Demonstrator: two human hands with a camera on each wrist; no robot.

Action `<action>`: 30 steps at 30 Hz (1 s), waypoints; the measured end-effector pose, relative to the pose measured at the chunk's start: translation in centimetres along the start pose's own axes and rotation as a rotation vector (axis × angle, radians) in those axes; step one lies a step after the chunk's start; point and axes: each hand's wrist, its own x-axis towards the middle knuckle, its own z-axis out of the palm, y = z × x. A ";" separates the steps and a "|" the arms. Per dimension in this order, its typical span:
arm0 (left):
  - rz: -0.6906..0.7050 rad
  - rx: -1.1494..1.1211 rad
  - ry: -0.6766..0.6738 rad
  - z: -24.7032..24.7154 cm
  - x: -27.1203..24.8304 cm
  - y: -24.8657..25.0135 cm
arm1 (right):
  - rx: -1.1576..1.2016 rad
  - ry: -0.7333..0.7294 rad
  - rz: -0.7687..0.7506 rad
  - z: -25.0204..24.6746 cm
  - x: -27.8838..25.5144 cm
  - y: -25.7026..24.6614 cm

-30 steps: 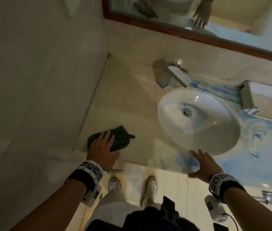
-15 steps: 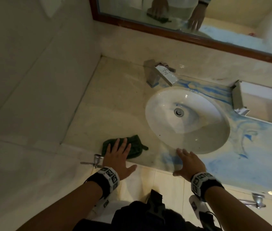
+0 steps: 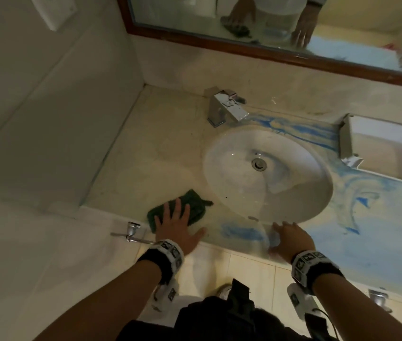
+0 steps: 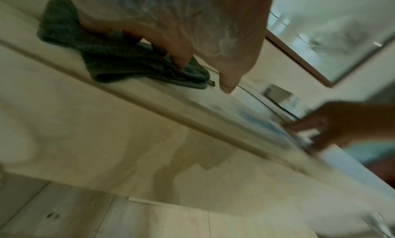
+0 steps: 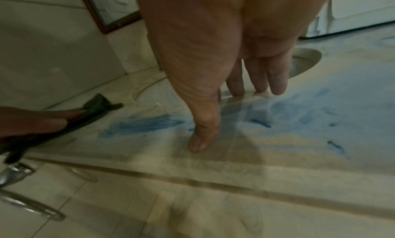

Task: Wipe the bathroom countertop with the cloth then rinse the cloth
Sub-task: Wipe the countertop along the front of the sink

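My left hand (image 3: 177,227) presses flat, fingers straight, on the green cloth (image 3: 196,207) at the countertop (image 3: 160,153) front edge, while my right hand (image 3: 291,239), fingers extended and grasping nothing, rests beside blue smears (image 3: 240,232) below the sink (image 3: 266,175)

- We see a dark green terry cloth (image 3: 192,205), nubbly and matt.
- The beige stone countertop (image 3: 160,148) looks polished, smeared blue towards 3 o'clock.
- At 12 o'clock, the square chrome tap (image 3: 227,107) gleams.
- The white ceramic basin (image 3: 293,193) is glossy.
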 end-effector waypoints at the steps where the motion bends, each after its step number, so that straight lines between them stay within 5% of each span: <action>1: 0.066 0.047 -0.009 0.6 -0.5 1.4 | -0.010 -0.009 0.003 0.0 0.1 0.0; 8: 0.193 0.139 0.013 1.7 -1.0 2.7 | 0.027 -0.067 -0.028 -1.3 1.6 -1.0; 14: -0.024 0.016 -0.009 -1.9 2.9 -4.0 | 0.157 0.009 -0.183 -3.2 3.6 -6.0; 21: -0.134 -0.078 -0.003 -7.5 9.7 -7.2 | 0.242 -0.129 -0.157 -1.8 4.5 -10.6; 24: -0.050 -0.030 0.019 -8.1 11.9 -5.5 | 0.263 -0.126 -0.103 -1.1 4.7 -11.2; 30: 0.348 0.282 -0.028 -8.4 11.9 -6.8 | 0.267 -0.107 -0.022 -1.6 4.8 -12.4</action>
